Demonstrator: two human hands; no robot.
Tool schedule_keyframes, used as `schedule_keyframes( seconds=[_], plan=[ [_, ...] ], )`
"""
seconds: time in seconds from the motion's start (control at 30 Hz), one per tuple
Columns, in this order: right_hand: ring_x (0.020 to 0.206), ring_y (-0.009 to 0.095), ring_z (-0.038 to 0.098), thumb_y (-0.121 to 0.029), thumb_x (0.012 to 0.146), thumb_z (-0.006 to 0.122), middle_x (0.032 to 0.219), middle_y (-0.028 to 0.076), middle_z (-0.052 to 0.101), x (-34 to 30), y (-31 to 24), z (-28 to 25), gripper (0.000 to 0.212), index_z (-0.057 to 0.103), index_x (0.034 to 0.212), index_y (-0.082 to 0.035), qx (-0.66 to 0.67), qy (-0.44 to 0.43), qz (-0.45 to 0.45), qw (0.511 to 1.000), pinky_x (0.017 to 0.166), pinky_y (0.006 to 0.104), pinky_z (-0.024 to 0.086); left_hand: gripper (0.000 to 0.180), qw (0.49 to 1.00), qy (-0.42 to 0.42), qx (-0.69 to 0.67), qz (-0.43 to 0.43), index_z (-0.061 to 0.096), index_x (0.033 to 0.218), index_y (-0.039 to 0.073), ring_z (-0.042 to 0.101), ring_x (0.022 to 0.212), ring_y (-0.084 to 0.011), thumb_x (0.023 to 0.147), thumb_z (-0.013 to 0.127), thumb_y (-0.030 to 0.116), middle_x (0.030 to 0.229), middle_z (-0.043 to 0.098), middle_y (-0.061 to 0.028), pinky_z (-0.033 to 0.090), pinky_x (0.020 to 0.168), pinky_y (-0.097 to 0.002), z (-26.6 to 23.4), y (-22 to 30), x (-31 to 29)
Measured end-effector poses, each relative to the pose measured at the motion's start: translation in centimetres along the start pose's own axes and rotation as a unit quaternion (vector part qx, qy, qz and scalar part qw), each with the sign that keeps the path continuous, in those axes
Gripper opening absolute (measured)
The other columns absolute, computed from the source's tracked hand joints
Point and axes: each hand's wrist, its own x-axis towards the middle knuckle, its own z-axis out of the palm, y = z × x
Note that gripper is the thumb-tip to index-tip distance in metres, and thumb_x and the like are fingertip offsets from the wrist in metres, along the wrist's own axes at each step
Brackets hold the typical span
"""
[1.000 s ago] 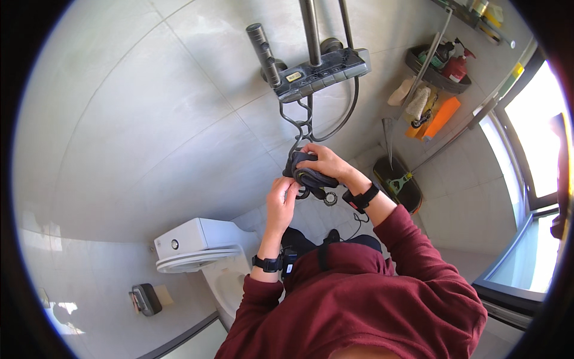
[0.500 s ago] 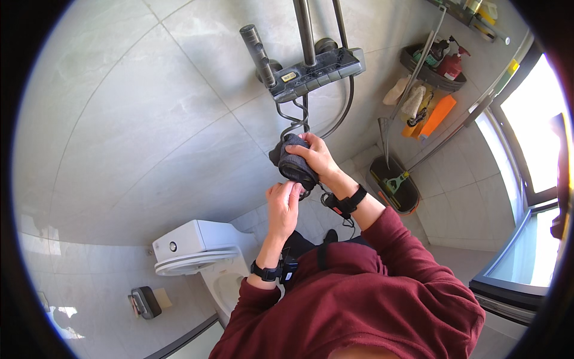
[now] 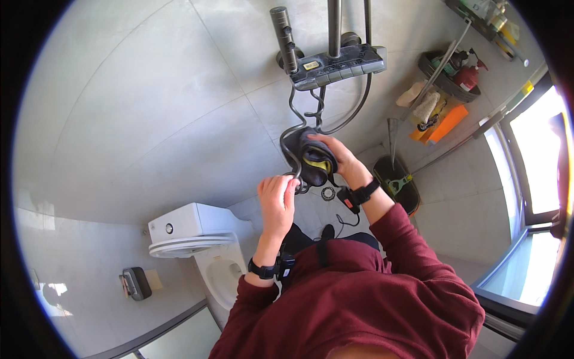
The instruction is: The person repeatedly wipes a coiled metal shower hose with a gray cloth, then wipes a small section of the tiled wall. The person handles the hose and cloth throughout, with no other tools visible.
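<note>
Dark cloth bundle (image 3: 310, 155) sits below the shower fixture (image 3: 338, 69), clasped in your right hand (image 3: 344, 157), likely for support, while your left hand (image 3: 277, 200) pinches the hose (image 3: 292, 102) beneath that fixture.

1 white toilet (image 3: 200, 240) stands at left, bowl (image 3: 222, 278) uncovered. 1 dark corner shelf (image 3: 459, 91) carries 1 red pump bottle (image 3: 466, 79); 1 orange object (image 3: 449, 122) hangs below. The floor (image 3: 310, 212) has 1 round drain (image 3: 328, 193).
</note>
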Motion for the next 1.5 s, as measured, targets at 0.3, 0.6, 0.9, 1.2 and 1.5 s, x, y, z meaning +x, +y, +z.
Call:
schedule_keyframes(
  seconds=[0.3,0.6,0.9,1.2,1.5],
  plan=[
    [0.102,0.015,0.059,-0.016,0.094,0.062,0.115,0.006,0.061,-6.7,3.6,0.1,0.034,0.053,0.127,-0.01,-0.134,-0.04,-0.121,0.983,0.087,0.0295,0.052,0.025,0.951,-0.007,-0.255,-0.173,0.063,0.091,0.003,0.047,0.069,-0.0075,0.105,0.052,0.02,0.073,0.051,0.0018,0.039,0.062,-0.0248,3.7,-1.0,0.2],
    [0.086,0.013,0.064,-0.013,0.093,0.062,0.101,0.004,0.064,-10.1,7.9,-2.5,0.027,0.057,0.119,-0.006,-0.145,0.092,-0.08,0.982,0.077,0.0262,0.054,0.028,0.769,0.021,-0.528,-0.359,0.061,0.106,0.009,0.056,0.087,-0.0077,0.104,0.057,0.036,0.093,0.061,0.0013,0.046,0.08,-0.0249,8.1,-6.1,-0.1],
    [0.107,0.027,0.065,-0.032,0.1,0.048,0.116,0.012,0.07,-8.9,11.1,-9.7,0.036,0.065,0.116,-0.004,0.354,-0.033,-0.092,0.93,0.104,0.0434,0.049,0.058,0.859,0.022,-0.42,-0.291,0.039,0.149,0.003,0.035,0.145,-0.0265,0.102,0.06,0.03,0.155,0.038,-0.0177,0.027,0.119,-0.0386,8.3,-6.4,-0.2],
    [0.125,0.035,0.057,-0.039,0.1,0.049,0.135,0.017,0.062,-9.2,10.9,-9.6,0.046,0.062,0.129,-0.006,0.42,-0.081,-0.124,0.896,0.114,0.0498,0.039,0.081,0.805,-0.073,-0.403,-0.429,0.03,0.155,0.009,0.043,0.138,-0.0258,0.092,0.075,0.032,0.156,0.034,-0.0175,0.036,0.112,-0.0403,9.0,-7.4,-4.1],
    [0.128,0.033,0.055,-0.044,0.101,0.049,0.139,0.015,0.059,-9.5,10.9,-9.7,0.051,0.058,0.134,-0.007,0.415,-0.075,-0.128,0.898,0.115,0.0479,0.037,0.136,0.885,-0.097,-0.271,-0.366,-0.006,0.159,0.009,0.017,0.15,-0.0384,0.07,0.091,0.043,0.161,0.008,-0.0265,0.026,0.118,-0.0501,11.1,-11.0,2.8]
  ],
)
